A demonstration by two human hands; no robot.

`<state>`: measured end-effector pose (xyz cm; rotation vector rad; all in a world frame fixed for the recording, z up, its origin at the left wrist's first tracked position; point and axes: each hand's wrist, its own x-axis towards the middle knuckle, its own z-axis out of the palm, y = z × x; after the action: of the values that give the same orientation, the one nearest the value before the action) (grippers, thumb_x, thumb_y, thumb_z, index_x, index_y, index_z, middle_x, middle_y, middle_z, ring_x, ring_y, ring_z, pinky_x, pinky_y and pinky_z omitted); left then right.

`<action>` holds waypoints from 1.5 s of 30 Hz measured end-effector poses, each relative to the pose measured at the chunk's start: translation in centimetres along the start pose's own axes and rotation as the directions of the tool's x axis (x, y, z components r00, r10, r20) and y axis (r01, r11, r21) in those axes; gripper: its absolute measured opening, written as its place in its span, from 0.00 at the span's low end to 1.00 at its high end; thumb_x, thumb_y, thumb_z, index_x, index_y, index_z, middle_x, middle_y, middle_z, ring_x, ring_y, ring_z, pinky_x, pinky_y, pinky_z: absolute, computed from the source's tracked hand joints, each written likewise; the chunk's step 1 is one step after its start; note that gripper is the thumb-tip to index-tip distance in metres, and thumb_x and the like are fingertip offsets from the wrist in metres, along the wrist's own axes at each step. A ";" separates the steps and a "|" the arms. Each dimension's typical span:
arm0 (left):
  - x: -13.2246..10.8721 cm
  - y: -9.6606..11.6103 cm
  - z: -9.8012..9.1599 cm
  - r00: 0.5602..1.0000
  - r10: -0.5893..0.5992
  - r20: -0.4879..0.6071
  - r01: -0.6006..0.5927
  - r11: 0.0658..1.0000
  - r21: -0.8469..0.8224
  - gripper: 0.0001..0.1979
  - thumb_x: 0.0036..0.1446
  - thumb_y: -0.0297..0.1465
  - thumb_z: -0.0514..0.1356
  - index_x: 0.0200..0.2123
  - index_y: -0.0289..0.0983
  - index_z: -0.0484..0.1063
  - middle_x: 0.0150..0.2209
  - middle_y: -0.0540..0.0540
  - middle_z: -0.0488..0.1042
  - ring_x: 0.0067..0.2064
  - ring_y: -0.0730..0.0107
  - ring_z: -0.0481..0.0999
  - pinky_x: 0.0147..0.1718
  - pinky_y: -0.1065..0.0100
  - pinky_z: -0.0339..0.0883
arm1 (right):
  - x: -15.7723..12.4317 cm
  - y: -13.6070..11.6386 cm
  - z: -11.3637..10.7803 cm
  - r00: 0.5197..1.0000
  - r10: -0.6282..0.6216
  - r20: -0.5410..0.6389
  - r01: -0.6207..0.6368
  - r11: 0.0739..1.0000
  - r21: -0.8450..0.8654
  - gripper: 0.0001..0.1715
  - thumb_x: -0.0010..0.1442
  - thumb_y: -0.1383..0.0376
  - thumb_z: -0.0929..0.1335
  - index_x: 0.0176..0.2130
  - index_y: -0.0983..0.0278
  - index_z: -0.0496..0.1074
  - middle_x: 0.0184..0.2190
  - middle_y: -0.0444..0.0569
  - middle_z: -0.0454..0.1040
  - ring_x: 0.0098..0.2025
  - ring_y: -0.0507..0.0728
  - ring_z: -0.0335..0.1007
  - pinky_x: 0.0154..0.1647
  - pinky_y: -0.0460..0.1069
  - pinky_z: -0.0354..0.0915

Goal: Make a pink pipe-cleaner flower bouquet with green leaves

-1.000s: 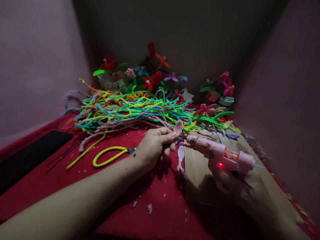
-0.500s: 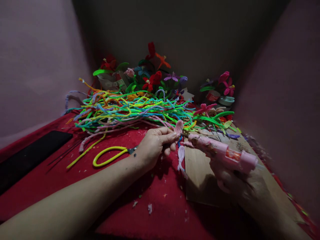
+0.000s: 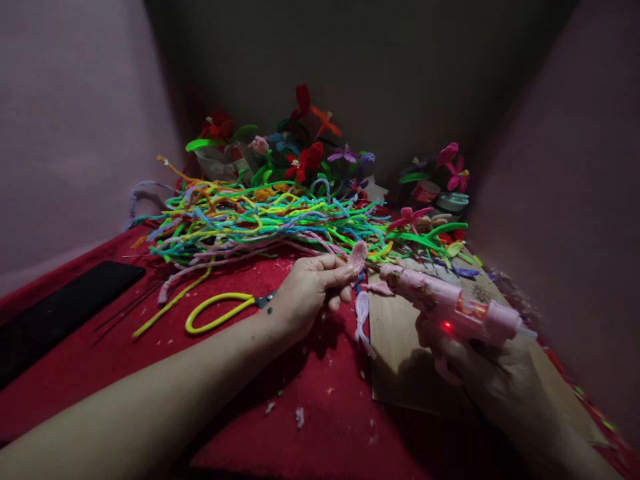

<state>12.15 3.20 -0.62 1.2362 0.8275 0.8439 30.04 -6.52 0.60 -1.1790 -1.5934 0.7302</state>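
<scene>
Between the thumb and fingers of my left hand (image 3: 320,287) is a small pink pipe cleaner petal (image 3: 358,256), held upright. My right hand (image 3: 480,367) is wrapped round a pink hot glue gun (image 3: 450,300) with a red light glowing on its side. Its nozzle points left, toward the petal; whether the two touch is hard to make out. Just below my left fingertips lies another pale pink looped petal (image 3: 363,310), at the edge of a wooden board (image 3: 395,340). Yellow-handled scissors or pliers (image 3: 220,313) rest beside my left wrist, their tip hidden behind it.
A wide heap of coloured pipe cleaners (image 3: 270,220) spreads over the red cloth (image 3: 280,427). Behind it stand pipe cleaner flowers (image 3: 300,160), with more at the right near a small jar (image 3: 453,201). A black flat object (image 3: 75,307) lies at left.
The glue gun in my right hand has shifted a little to the right, away from the petal, and its red light now shows. My left hand stays in place.
</scene>
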 end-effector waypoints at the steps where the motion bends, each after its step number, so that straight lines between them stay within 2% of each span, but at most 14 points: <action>1: 0.0 0.0 0.0 1.000 -0.002 0.001 0.002 1.000 -0.004 0.11 0.54 0.33 0.58 0.24 0.32 0.66 0.19 0.52 0.67 0.14 0.85 0.58 0.13 0.79 0.48 | 0.0 0.0 0.0 1.000 0.002 0.009 -0.002 1.000 -0.004 0.22 0.59 0.67 0.63 0.53 0.56 0.67 0.52 0.46 0.70 0.54 0.63 0.66 0.53 0.56 0.66; 4: 0.1 0.0 0.0 1.000 -0.011 0.004 0.011 1.000 -0.022 0.10 0.54 0.33 0.58 0.24 0.33 0.66 0.19 0.52 0.67 0.14 0.85 0.57 0.13 0.78 0.48 | -0.1 0.0 -0.1 0.999 0.002 0.037 -0.001 1.000 -0.017 0.22 0.60 0.65 0.63 0.54 0.57 0.66 0.53 0.47 0.69 0.55 0.63 0.64 0.55 0.57 0.64; 8: 0.0 0.1 0.0 1.000 -0.007 0.007 0.008 1.000 -0.027 0.11 0.54 0.34 0.58 0.24 0.34 0.65 0.19 0.52 0.68 0.14 0.84 0.58 0.12 0.78 0.48 | -0.3 -0.1 -0.2 0.998 -0.003 0.055 0.004 1.000 -0.024 0.22 0.60 0.65 0.63 0.54 0.54 0.65 0.55 0.44 0.67 0.57 0.61 0.62 0.58 0.57 0.60; 18: 0.2 -0.1 0.0 1.000 0.005 0.014 -0.005 1.000 -0.018 0.11 0.54 0.34 0.57 0.25 0.33 0.65 0.20 0.52 0.67 0.15 0.85 0.57 0.13 0.78 0.47 | -0.2 0.5 -0.1 0.986 0.007 0.165 -0.022 0.996 0.085 0.22 0.61 0.65 0.61 0.55 0.54 0.64 0.58 0.44 0.64 0.61 0.59 0.56 0.63 0.54 0.52; 26: 0.2 0.0 0.0 1.000 0.008 0.017 -0.008 1.000 -0.017 0.11 0.55 0.33 0.57 0.25 0.33 0.65 0.20 0.52 0.67 0.15 0.85 0.57 0.14 0.78 0.47 | -0.2 0.8 -0.3 0.978 -0.016 0.208 0.000 0.997 0.076 0.24 0.62 0.65 0.61 0.56 0.49 0.62 0.59 0.41 0.62 0.61 0.57 0.54 0.63 0.54 0.51; 32: 0.1 0.0 -0.1 1.000 -0.008 -0.004 0.007 1.000 -0.007 0.11 0.53 0.34 0.58 0.24 0.33 0.66 0.19 0.52 0.67 0.14 0.85 0.57 0.12 0.78 0.47 | -0.1 0.2 -0.3 0.988 0.029 0.148 -0.035 0.999 0.038 0.22 0.61 0.64 0.61 0.55 0.50 0.64 0.57 0.42 0.64 0.60 0.58 0.57 0.63 0.53 0.52; 37: 0.2 -0.2 -0.2 1.000 -0.004 0.012 0.004 1.000 -0.015 0.11 0.53 0.35 0.59 0.25 0.33 0.67 0.19 0.51 0.68 0.14 0.84 0.57 0.12 0.78 0.48 | -0.1 0.0 -0.3 0.992 -0.033 0.120 0.031 0.999 0.020 0.24 0.59 0.64 0.64 0.55 0.51 0.65 0.57 0.42 0.65 0.60 0.58 0.57 0.62 0.53 0.53; 42: 0.0 0.0 0.0 1.000 -0.021 0.001 0.021 1.000 0.006 0.11 0.53 0.34 0.58 0.24 0.33 0.66 0.19 0.52 0.67 0.14 0.84 0.57 0.12 0.78 0.48 | -0.2 -0.2 -0.2 0.995 0.046 0.092 -0.049 0.998 0.028 0.23 0.61 0.66 0.62 0.55 0.49 0.64 0.55 0.39 0.67 0.59 0.58 0.59 0.62 0.55 0.54; 45: -0.1 0.2 0.1 0.999 -0.037 -0.003 0.037 0.999 0.008 0.11 0.53 0.34 0.58 0.24 0.33 0.66 0.18 0.52 0.66 0.14 0.85 0.57 0.12 0.79 0.46 | -0.1 -0.5 -0.1 0.997 0.019 0.070 -0.021 0.999 0.038 0.23 0.60 0.65 0.63 0.54 0.51 0.65 0.55 0.40 0.67 0.58 0.59 0.60 0.62 0.55 0.55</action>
<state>12.19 3.09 -0.44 1.2233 0.8545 0.8140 29.97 -6.81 0.97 -1.1541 -1.6194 0.8193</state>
